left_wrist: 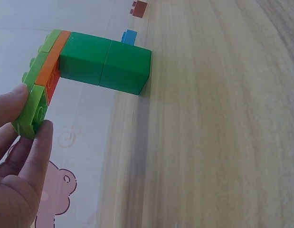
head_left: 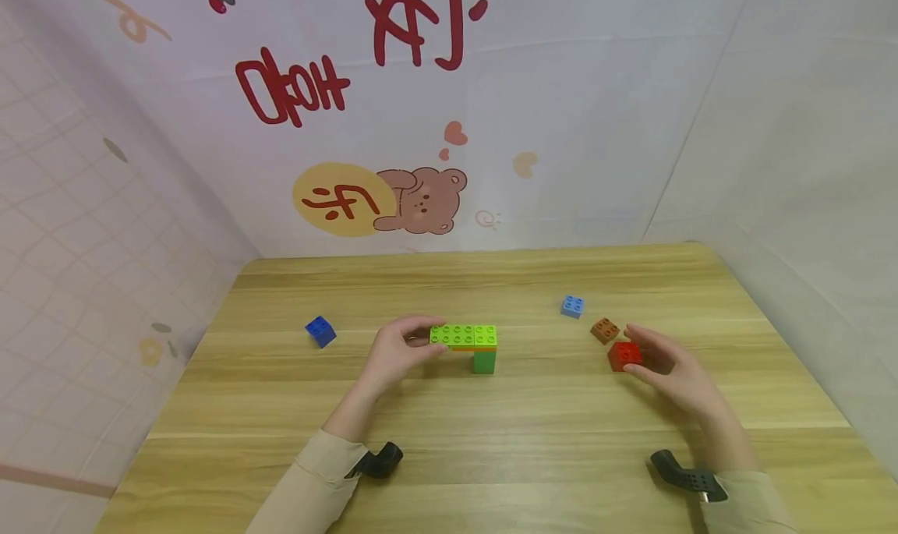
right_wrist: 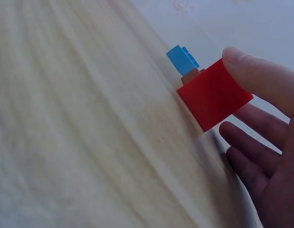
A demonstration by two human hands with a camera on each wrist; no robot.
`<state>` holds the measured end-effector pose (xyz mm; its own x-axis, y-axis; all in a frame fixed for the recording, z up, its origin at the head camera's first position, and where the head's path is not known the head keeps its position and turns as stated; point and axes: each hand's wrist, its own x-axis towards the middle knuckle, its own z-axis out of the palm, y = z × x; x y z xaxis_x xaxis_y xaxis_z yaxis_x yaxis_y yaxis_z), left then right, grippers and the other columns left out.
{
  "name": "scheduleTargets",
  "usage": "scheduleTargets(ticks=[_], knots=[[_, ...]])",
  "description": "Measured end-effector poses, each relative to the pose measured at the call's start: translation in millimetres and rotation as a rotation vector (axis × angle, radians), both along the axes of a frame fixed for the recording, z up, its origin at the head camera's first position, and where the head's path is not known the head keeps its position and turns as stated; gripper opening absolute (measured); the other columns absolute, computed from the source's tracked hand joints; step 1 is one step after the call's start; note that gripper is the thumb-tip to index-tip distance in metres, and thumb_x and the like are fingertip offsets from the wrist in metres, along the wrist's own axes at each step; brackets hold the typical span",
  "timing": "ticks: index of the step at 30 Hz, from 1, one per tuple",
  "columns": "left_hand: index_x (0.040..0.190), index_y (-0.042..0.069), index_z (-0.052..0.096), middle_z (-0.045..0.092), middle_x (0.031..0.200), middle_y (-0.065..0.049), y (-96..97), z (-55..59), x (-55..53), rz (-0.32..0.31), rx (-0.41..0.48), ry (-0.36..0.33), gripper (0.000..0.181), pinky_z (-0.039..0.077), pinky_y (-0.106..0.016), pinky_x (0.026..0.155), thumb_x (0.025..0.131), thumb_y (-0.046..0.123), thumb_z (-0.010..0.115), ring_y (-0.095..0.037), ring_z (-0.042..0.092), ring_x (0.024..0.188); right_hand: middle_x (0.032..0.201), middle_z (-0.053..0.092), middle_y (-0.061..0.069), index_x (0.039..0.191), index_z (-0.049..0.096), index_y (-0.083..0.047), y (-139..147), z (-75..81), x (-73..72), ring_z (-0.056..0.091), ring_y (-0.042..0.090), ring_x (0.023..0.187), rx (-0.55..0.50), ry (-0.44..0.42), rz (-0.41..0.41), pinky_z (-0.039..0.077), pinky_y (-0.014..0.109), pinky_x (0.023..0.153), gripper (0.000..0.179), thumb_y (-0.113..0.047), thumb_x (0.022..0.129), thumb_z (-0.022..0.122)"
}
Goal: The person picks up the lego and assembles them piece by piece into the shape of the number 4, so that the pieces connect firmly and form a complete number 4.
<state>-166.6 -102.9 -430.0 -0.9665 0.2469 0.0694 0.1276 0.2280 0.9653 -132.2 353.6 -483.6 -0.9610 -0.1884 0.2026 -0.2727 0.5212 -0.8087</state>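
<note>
In the middle of the table stands a structure of building bricks: two stacked green bricks (left_wrist: 106,61) as a column, an orange brick (left_wrist: 54,66) over them, and light green bricks (head_left: 463,336) on top that overhang to the left. My left hand (head_left: 401,351) pinches the overhanging left end between thumb and fingers. At the right, my right hand (head_left: 677,370) holds a red brick (right_wrist: 215,95) by its right part, with the thumb on one side; the farther fingertips are hidden behind the brick in the right wrist view.
Just behind the red brick lies a brown brick (head_left: 605,330), with a light blue brick (head_left: 571,306) farther back. A dark blue brick (head_left: 320,331) sits alone at the left. White printed sheets (head_left: 561,113) hang at the back and sides of the wooden table (head_left: 519,456).
</note>
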Motion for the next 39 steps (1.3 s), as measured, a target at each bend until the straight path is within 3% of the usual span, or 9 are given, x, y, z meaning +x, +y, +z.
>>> scheduleTargets(ticks=[10,21,39], knots=[[0.117,0.006,0.072,0.066,0.114,-0.011,0.1,0.8,-0.8,0.0,-0.008,0.006,0.037,0.057,-0.028,0.08,0.081,0.003,0.081,-0.03,0.067,0.1,0.135,0.054,0.028,0.143,0.049,0.002,2.0,-4.3,-0.1,0.05,-0.01,0.115,-0.035,-0.003,0.029,0.039,0.007,0.094,0.061,-0.005,0.088,0.074],[0.117,0.005,0.072,0.066,0.115,-0.011,0.0,0.4,-0.6,-0.003,-0.003,0.014,0.037,0.057,-0.027,0.081,0.081,0.002,0.08,-0.026,0.067,0.098,0.133,0.058,0.023,0.137,0.058,-0.004,4.7,-7.2,1.0,0.045,-0.013,0.113,0.057,-0.012,-0.039,0.034,0.003,0.09,0.05,-0.013,0.091,0.073],[0.116,0.005,0.073,0.066,0.114,-0.011,-0.1,-0.6,-1.1,-0.001,0.005,0.012,0.037,0.057,-0.028,0.08,0.081,0.001,0.081,-0.026,0.068,0.098,0.126,0.062,0.021,0.133,0.061,-0.004,1.4,-4.2,4.9,0.05,-0.014,0.108,0.046,-0.014,-0.056,0.038,0.005,0.088,0.044,-0.013,0.092,0.072]])
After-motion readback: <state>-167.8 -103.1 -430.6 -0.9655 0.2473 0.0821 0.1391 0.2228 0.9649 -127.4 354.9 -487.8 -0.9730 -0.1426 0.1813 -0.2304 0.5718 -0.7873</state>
